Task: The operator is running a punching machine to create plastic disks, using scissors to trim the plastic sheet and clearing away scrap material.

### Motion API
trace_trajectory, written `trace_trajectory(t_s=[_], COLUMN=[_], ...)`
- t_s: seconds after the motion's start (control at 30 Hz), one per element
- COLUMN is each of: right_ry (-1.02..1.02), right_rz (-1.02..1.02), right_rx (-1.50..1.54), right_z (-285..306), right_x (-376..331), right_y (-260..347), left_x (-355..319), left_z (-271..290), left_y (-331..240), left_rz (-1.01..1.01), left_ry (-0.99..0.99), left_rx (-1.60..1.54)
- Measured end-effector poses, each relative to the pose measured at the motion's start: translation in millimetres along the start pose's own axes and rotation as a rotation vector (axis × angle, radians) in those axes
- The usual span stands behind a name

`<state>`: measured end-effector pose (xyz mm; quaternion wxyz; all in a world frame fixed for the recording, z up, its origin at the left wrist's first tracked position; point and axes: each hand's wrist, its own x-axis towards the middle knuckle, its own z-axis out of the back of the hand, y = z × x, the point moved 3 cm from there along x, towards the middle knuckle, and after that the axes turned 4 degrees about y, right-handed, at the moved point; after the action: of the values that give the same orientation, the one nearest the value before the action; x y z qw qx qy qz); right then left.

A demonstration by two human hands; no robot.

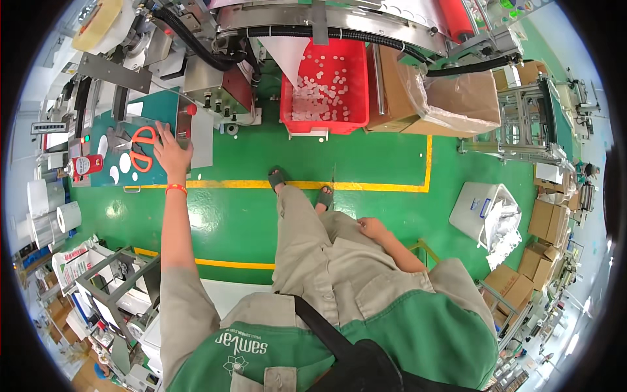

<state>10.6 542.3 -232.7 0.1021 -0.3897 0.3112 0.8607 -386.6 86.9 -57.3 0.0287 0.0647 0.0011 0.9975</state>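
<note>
My left hand (pixel 172 151) reaches over the teal work surface (pixel 157 171) at the left, its fingers stretched and spread. Right beside its fingertips lies a pair of scissors (pixel 141 157) with orange handles; whether the hand touches them I cannot tell. White round pieces (pixel 125 162) are scattered on the surface, and a red can (pixel 86 164) is at its left edge. My right hand (pixel 372 228) is by my thigh with its fingers curled in; what they hold, if anything, is hidden.
A red bin (pixel 358 98) containing many white discs stands under the machine frame (pixel 385 23). To its right is a cardboard box (pixel 392 91) with a plastic liner. A white bin (pixel 467 212) stands farther right. Yellow lines (pixel 392 187) mark the green floor.
</note>
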Motion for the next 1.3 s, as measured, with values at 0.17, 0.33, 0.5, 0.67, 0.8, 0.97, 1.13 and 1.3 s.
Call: trace_trajectory(t_s=[0.17,0.33,0.5,0.67,0.8,0.97,1.13,1.3], right_ry=[-0.100,-0.197,-0.144,-0.186,-0.172,-0.107,-0.100,-0.137], right_rz=[-0.040,-0.149,-0.154,-0.168,-0.149,-0.209,-0.232,-0.175], right_rx=[0.042,-0.009,0.013,0.006,0.066,0.062,0.059,0.020], right_z=[7,-6,-12,-9,-9,-8,-9,-5], right_x=[-8,-21,-21,-15,-11,-8,-4,2], right_y=[-15,-54,-59,-51,-46,-43,-45,-44], left_x=[15,21,22,23,24,21,21,22], left_z=[-4,-5,-9,-10,-11,-8,-8,-5], left_y=[-7,-5,-4,-7,-2,-2,-4,-7], left_rz=[-0.004,-0.084,-0.052,-0.061,-0.080,-0.093,-0.072,-0.049], left_ry=[-0.231,-0.218,-0.166,-0.187,-0.209,-0.228,-0.173,-0.148], left_rx=[0.051,-0.060,-0.005,-0.043,-0.066,-0.065,-0.055,-0.049])
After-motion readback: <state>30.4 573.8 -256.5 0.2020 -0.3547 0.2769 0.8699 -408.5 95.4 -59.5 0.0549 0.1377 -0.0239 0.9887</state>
